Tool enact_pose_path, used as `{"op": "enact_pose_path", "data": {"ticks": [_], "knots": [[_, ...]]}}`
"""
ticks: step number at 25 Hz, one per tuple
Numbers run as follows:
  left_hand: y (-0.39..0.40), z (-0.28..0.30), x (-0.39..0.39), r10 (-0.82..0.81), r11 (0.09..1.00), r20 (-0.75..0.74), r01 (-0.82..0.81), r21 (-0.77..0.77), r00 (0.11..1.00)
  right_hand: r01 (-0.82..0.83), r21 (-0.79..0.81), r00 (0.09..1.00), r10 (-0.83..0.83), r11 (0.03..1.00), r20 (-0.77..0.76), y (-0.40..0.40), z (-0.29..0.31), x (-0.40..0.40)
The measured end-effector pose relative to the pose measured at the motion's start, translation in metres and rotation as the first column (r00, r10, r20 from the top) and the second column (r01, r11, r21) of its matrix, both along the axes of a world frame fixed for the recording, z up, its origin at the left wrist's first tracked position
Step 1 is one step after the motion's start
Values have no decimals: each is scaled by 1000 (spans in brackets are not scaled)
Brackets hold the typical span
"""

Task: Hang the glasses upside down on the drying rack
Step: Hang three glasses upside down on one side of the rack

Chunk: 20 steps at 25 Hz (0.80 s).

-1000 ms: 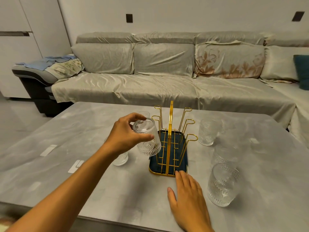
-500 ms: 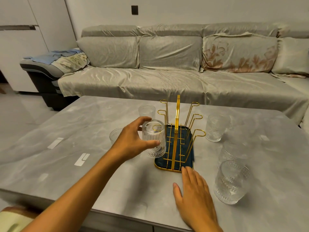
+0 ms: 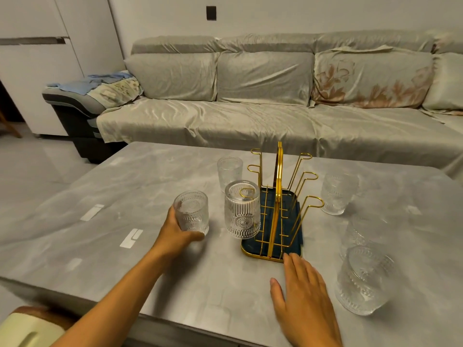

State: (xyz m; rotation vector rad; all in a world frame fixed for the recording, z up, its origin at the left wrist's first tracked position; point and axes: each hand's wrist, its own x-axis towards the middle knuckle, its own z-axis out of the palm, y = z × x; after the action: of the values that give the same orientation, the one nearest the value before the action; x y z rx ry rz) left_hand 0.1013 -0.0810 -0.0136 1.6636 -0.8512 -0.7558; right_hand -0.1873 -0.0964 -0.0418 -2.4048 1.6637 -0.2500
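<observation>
A gold wire drying rack (image 3: 275, 209) with a dark blue tray stands mid-table. One ribbed clear glass (image 3: 242, 210) hangs upside down on the rack's near left prong. My left hand (image 3: 175, 234) wraps around an upright glass (image 3: 191, 212) standing on the table left of the rack. My right hand (image 3: 303, 294) lies flat on the table, fingers apart, fingertips touching the tray's front edge. Another upright glass (image 3: 230, 172) stands behind the hung one. Three more glasses stand right of the rack: a far glass (image 3: 338, 194), a middle glass (image 3: 363, 234) and a near glass (image 3: 364, 280).
The grey table (image 3: 125, 186) carries a few white stickers (image 3: 131, 237) on its left side. A long covered sofa (image 3: 250, 108) runs behind the table. A pale object (image 3: 30, 331) sits at the lower left corner by the table's front edge.
My left hand let go of the inverted glass, which now hangs on the rack, and moved left to grip an upright glass. My right hand stayed by the tray.
</observation>
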Motion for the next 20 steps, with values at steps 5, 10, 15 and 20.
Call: {"op": "enact_pose_path", "data": {"ticks": [5,10,15,20], "knots": [[-2,1,5,109,994,139,-106,-25,984,-13,7,1000,13,1000,-14,-1,5,0],[-12,85,14,181,952,76,-155,-264,981,-18,10,1000,18,1000,-15,-3,4,0],[-40,200,9,-54,966,330,133,-221,942,-13,22,999,14,1000,-47,-5,2,1],[-85,225,-27,-229,959,513,283,-28,827,-26,31,996,28,999,-79,-8,2,3]]}}
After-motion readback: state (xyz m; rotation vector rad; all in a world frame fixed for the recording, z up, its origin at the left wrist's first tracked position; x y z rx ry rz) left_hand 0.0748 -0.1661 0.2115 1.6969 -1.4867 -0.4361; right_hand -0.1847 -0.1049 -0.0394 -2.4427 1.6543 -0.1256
